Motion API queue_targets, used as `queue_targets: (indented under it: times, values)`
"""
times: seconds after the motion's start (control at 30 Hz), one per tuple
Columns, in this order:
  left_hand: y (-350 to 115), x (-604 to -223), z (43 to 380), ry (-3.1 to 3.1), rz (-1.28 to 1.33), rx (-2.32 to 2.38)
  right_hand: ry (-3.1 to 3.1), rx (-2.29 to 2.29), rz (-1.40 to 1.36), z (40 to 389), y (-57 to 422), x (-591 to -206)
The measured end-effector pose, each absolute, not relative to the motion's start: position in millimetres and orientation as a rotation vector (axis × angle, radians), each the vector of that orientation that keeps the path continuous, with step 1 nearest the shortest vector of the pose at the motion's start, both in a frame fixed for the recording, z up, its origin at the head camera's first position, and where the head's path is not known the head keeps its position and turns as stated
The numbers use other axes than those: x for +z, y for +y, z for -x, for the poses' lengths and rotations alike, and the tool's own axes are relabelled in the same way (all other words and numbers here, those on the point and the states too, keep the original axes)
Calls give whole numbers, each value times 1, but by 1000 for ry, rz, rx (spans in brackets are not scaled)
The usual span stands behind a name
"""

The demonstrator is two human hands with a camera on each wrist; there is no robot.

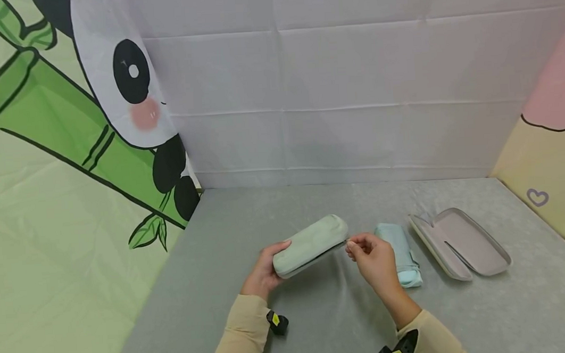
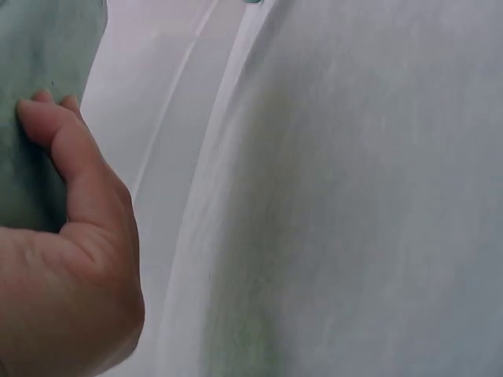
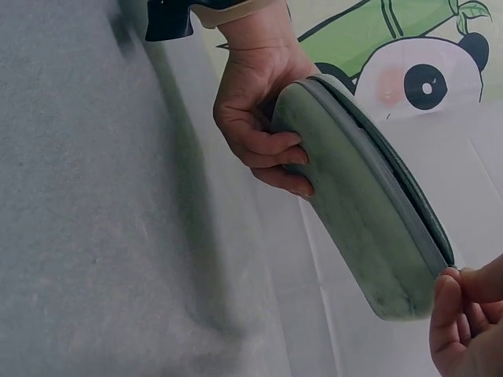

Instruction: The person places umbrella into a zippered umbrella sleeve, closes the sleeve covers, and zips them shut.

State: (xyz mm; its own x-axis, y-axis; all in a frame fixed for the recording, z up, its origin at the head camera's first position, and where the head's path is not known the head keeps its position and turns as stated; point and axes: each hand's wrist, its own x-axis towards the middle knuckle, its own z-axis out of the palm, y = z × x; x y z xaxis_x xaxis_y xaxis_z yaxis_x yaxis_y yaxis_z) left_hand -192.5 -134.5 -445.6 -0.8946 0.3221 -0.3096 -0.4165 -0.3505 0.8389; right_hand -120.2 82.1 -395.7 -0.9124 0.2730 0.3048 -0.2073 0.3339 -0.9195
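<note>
A pale green zippered case (image 1: 310,244) is held up above the table, tilted, its right end higher in the head view. My left hand (image 1: 263,268) grips its left end, with curled fingers on the underside in the right wrist view. At the other end, my right hand (image 1: 375,259) pinches the zipper pull, mostly hidden by the fingertips. A dark gap runs along the zipper (image 3: 393,173), so that side is unzipped. The left wrist view shows only part of the case (image 2: 39,55) at its left edge.
Right of my right hand, a folded light blue cloth item (image 1: 398,253) lies on the grey table (image 1: 212,308). Beyond it lies an opened greyish-pink hard case (image 1: 473,241). A white cloth backdrop (image 1: 335,78) rises behind, with printed cartoon sheets at both sides.
</note>
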Motion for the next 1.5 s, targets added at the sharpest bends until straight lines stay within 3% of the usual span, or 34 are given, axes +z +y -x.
queue_targets:
  times: [0.2, 0.57, 1.23, 1.5]
  values:
    - [-133, -442, 191, 1418, 99, 2214, -2158, 1640, 109, 124, 89, -399]
    - [-131, -433, 178, 1661, -348, 1671, -2128, 1737, 223, 134, 101, -405]
    - [-116, -435, 175, 1821, -189, 1777, -2208, 1638, 159, 134, 100, -412]
    - [-116, -434, 177, 1801, -283, 1703, -2231, 1647, 168, 132, 97, -417]
